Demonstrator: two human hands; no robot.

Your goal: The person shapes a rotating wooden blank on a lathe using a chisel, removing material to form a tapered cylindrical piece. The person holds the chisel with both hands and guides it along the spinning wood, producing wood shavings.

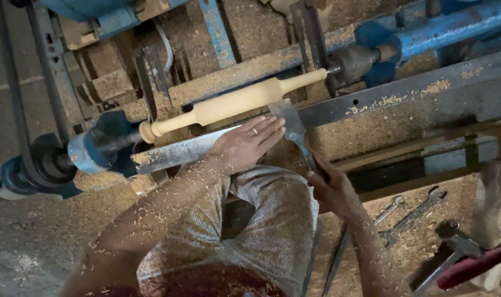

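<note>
A pale turned wooden piece [234, 102], thick in the middle with thin ends, is mounted between the centres of a blue lathe [96, 146]. A flat wide chisel [290, 124] lies on the long metal tool rest [371, 107] with its blade against the wood. My left hand [248, 144], with a ring on one finger, lies flat with fingers on the chisel blade at the rest. My right hand [330, 184] grips the chisel's handle lower down. Sawdust clings to both forearms.
Sawdust covers the lathe bed and floor. Two spanners [413, 212] and other metal tools [454, 247] lie on the floor at right, next to a red handle [476, 267]. A drive belt [14, 93] runs at left. My knee in checked cloth [272, 220] is below.
</note>
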